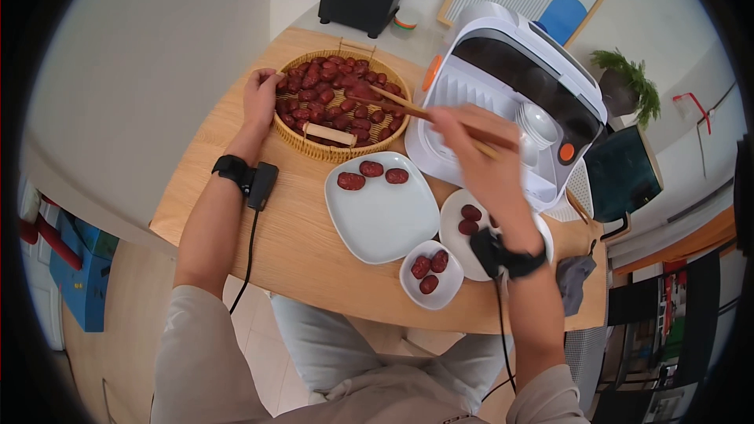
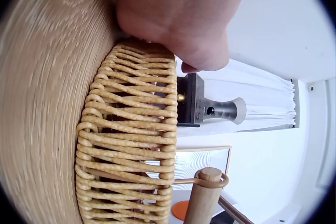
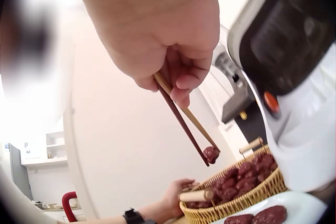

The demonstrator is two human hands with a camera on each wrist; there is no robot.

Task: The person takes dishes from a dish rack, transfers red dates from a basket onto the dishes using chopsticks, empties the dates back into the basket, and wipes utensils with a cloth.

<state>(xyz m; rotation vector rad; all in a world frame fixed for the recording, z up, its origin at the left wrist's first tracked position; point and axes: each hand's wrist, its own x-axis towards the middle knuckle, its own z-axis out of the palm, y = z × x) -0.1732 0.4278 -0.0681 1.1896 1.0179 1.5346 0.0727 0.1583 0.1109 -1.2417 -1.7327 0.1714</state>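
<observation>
Wooden chopsticks (image 3: 182, 121) are held in my right hand (image 1: 479, 153), over the right side of a woven basket (image 1: 314, 147). Between their tips is a wrinkled red date (image 3: 211, 154), above the basket's rim in the right wrist view. Many more red dates (image 1: 320, 78) lie inside the basket. My left hand (image 1: 260, 100) grips the basket's left rim, close by the wall in the left wrist view. In front, a squarish white plate (image 1: 377, 224) bears three dates along its far edge.
A small white bowl (image 1: 416, 296) contains three dates. Beside it, a round white plate (image 1: 453, 228) with dates is partly hidden by my right wrist. An open white dish cabinet (image 1: 440, 157) with bowls stands right of the basket. A grey cloth (image 1: 576, 283) lies at the right edge.
</observation>
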